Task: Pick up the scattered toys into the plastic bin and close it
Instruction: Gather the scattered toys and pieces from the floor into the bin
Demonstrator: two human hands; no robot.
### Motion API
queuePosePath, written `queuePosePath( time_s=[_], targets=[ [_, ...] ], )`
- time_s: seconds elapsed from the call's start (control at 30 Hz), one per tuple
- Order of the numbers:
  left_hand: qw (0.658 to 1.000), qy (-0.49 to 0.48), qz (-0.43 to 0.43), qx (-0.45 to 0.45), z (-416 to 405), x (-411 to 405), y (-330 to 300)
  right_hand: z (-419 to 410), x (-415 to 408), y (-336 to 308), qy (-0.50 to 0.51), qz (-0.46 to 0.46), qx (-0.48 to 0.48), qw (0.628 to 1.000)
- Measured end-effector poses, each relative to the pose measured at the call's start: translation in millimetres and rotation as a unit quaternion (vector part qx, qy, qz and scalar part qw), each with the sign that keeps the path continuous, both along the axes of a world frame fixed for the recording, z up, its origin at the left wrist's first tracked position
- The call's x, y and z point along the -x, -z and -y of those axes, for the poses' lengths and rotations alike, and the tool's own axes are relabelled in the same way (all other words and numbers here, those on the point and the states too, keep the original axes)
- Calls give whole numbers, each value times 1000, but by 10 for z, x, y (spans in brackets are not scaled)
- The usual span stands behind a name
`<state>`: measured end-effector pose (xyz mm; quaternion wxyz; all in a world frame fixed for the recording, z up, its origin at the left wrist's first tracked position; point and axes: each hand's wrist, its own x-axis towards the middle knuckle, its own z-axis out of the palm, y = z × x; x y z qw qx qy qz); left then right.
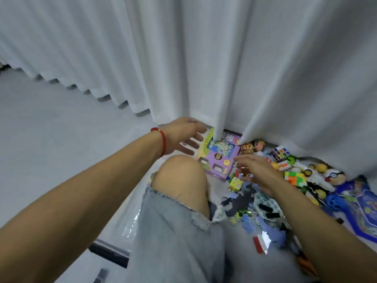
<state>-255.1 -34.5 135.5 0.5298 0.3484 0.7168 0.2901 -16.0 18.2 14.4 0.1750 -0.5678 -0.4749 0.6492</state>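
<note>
Scattered toys lie on the floor at the foot of a white curtain. A purple toy box (219, 158) lies flat, partly under the curtain hem. My left hand (186, 137), with a red string on the wrist, hovers open just left of the box. My right hand (256, 170) hovers open over the pile to the box's right, above a small yellow-green cube (236, 183). Further right lie a Rubik's cube (281, 153), a multicoloured puzzle cube (294, 177), several small balls, a white plush figure (322, 177) and blue foam pieces (263, 223). No plastic bin is in view.
The white curtain (204, 58) hangs along the back and drapes onto the toys. My bent knee (180, 176) in grey frayed shorts sits between my arms. A blue patterned mat (365, 209) lies at the right edge. Pale floor (61, 129) stretches left.
</note>
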Motion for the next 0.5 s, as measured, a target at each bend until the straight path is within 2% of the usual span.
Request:
queuePosePath(
  time_s=[0.07, 0.17, 0.23, 0.3, 0.37, 0.5],
  targets=[
    [992, 116, -39, -10, -264, -420, -150, 0, -463, 73, 49, 25, 4, 998],
    [951, 270, -144, -32, -521, -1143, -70, 54, -1167, 189, 111, 71, 9, 991],
    [920, 329, -207, -53, -562, -1581, 211, 103, -1569, 289, 163, 91, 24, 982],
    [907, 347, -236, -36, -522, -1900, 627, 170, -1864, 425, 200, 114, 39, 972],
    [900, 356, -249, 15, -447, -2093, 1094, 263, -2038, 625, 193, 157, 36, 968],
    [860, 402, -302, 85, -329, -2283, 1847, 501, -2095, 1058, 74, 253, -7, 965]
  ],
)
